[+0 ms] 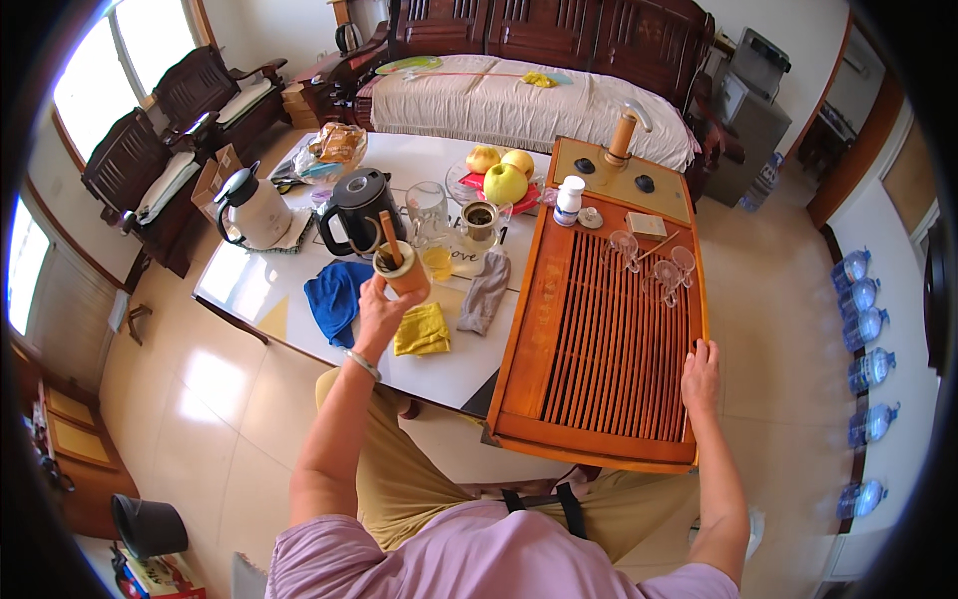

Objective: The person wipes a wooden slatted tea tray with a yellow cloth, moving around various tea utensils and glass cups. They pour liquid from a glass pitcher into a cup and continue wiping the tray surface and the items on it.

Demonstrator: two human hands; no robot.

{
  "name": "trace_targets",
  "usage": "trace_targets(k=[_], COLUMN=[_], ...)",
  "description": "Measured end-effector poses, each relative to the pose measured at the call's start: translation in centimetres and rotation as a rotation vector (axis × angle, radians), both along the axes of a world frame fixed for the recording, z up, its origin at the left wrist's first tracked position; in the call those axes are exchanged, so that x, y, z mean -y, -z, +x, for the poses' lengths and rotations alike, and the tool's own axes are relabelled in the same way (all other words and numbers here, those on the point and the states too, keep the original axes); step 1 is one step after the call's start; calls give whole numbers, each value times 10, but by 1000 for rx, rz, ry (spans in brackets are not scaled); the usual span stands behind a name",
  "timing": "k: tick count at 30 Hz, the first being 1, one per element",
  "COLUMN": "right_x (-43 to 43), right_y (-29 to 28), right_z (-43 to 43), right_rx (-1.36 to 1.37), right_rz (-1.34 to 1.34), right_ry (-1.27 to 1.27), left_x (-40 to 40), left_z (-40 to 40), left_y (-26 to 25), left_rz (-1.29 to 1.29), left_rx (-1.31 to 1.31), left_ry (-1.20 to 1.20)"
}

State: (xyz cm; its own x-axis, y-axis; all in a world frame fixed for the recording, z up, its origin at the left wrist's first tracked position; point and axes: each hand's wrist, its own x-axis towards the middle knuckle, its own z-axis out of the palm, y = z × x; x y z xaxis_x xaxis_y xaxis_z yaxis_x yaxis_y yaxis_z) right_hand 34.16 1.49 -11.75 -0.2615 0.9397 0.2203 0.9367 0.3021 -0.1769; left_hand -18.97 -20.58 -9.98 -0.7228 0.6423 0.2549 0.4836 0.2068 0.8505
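Observation:
My left hand grips a light brown cylindrical holder with wooden tea utensils standing in it, above the white table. Below and around it are a blue cloth, a folded yellow cloth and a grey cloth. Behind the holder stand a black kettle, a glass pitcher and a glass cup of pale yellow liquid. My right hand rests on the right edge of the slatted wooden tea tray; whether its fingers grip the edge is unclear. Small glass cups lie on the slats.
A thermal jug stands at the table's left, near a plastic bag. A fruit plate holds apples. On the tray are a white bottle, a small box and a tap. A sofa stands beyond.

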Motion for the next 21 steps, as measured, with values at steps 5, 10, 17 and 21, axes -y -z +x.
trace_targets(k=[5,10,17,21], right_x=[3,3,5,4], right_y=[-5,-6,-11,-7], right_z=[-3,-3,-7,-4], right_rx=[12,33,22,39], right_rz=[-8,9,-11,25], right_ry=[10,5,21,18], left_x=[7,-6,-26,-26], left_z=[-30,-43,-49,-48], left_y=[8,37,50,50], left_rz=[-38,13,37,16], left_rx=[66,187,209,142], left_ry=[-41,-77,-62,-83])
